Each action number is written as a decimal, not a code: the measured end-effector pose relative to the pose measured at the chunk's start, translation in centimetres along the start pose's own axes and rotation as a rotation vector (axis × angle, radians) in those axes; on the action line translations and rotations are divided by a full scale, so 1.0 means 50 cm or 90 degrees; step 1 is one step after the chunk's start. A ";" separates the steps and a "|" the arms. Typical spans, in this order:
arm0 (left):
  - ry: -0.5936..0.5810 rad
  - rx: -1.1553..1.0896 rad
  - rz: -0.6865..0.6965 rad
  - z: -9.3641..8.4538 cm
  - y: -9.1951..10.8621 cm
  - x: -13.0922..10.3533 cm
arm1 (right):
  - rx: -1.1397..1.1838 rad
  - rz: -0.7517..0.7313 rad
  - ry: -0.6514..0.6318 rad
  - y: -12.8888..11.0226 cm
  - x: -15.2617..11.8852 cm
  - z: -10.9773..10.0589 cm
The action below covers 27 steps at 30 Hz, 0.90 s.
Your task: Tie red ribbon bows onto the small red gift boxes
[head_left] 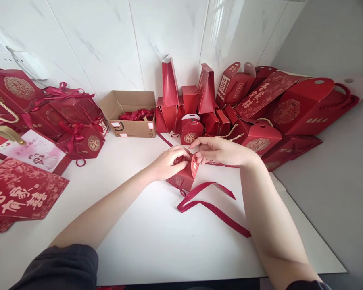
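A small red gift box [184,180] stands on the white table in front of me, with a twisted red cord at its near side. My left hand [170,163] grips it from the left, fingers curled over its top. Around the upright rounded flap on the box's right side, my right hand [219,151] has its thumb and fingers closed. Part of the box top is hidden under my fingers. A loose dark-red ribbon [219,213] lies folded on the table just nearer to me, beside the box.
A cardboard box [136,129] holding red ribbons stands against the tiled wall. Several red gift boxes [287,110] are stacked at the right, and ribbon-tied boxes [86,141] at the left. A white table [157,241] extends toward me.
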State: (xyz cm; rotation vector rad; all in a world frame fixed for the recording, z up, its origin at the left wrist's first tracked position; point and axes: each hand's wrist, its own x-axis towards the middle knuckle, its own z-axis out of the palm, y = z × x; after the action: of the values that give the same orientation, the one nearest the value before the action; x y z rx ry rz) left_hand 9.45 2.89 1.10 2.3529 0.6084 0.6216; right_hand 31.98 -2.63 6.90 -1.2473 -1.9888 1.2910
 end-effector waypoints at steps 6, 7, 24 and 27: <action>-0.068 0.151 0.036 0.007 -0.012 0.000 | -0.140 0.006 -0.001 0.015 -0.039 -0.019; -0.084 0.175 0.033 0.007 -0.012 0.000 | -0.168 0.026 -0.010 0.028 -0.048 -0.016; -0.083 0.221 0.044 0.011 -0.018 0.002 | -0.354 0.153 0.036 0.149 -0.159 0.082; -0.085 0.216 0.038 0.011 -0.018 0.002 | -0.462 0.173 0.183 0.148 -0.158 0.114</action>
State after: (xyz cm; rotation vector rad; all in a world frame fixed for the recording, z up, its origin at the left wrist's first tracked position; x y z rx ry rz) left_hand 9.60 3.35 0.16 2.7112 0.6255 0.4064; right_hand 34.77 -11.06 -1.52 -1.9530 -2.1878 0.4226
